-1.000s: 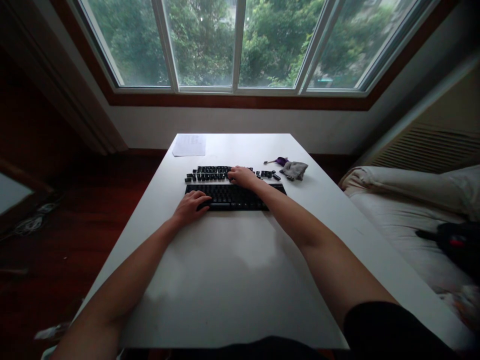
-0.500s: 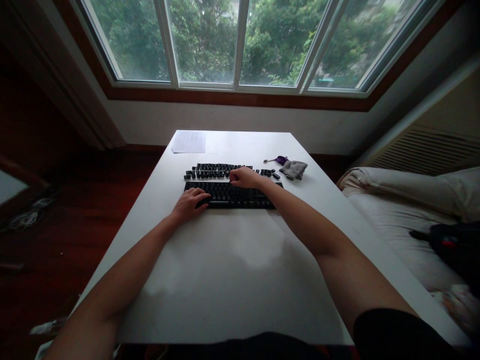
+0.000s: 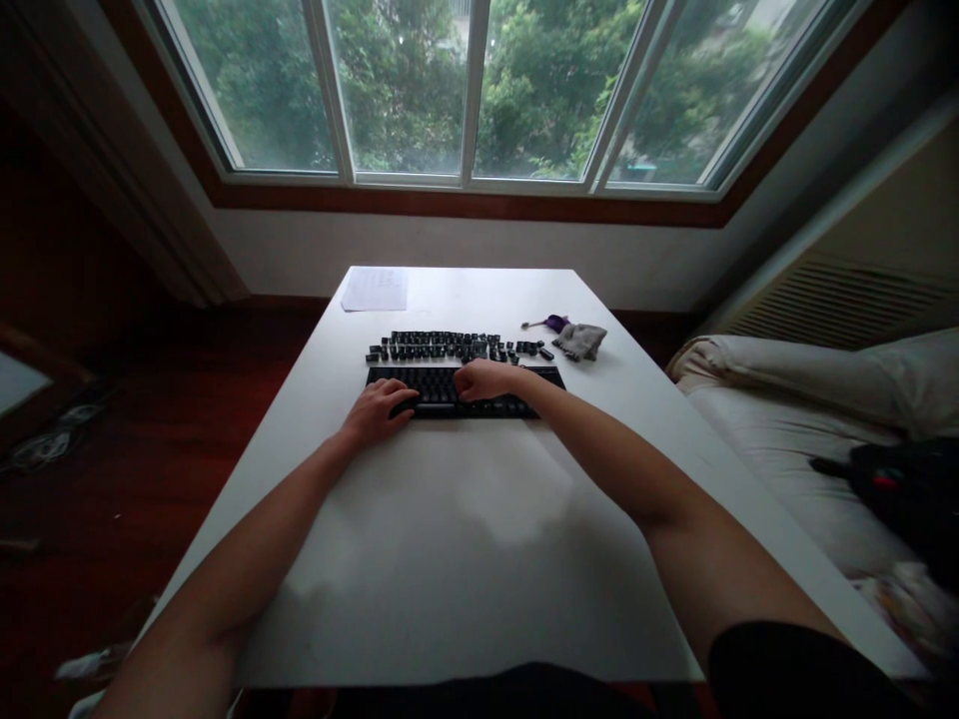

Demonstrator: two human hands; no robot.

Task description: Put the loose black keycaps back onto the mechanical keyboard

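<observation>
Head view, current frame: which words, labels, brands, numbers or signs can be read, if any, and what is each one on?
No text can be read.
Paper at the table's far left: faint print, too small and blurred to read.
Keyboard and loose keycaps: any legends are too small to make out.
Black item at the right: a red mark, too blurred to tell whether it is lettering.

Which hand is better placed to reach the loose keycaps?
Likely the right hand: it is over the keyboard, close to the keycaps; the left hand is farther, at the keyboard's left end.
</observation>
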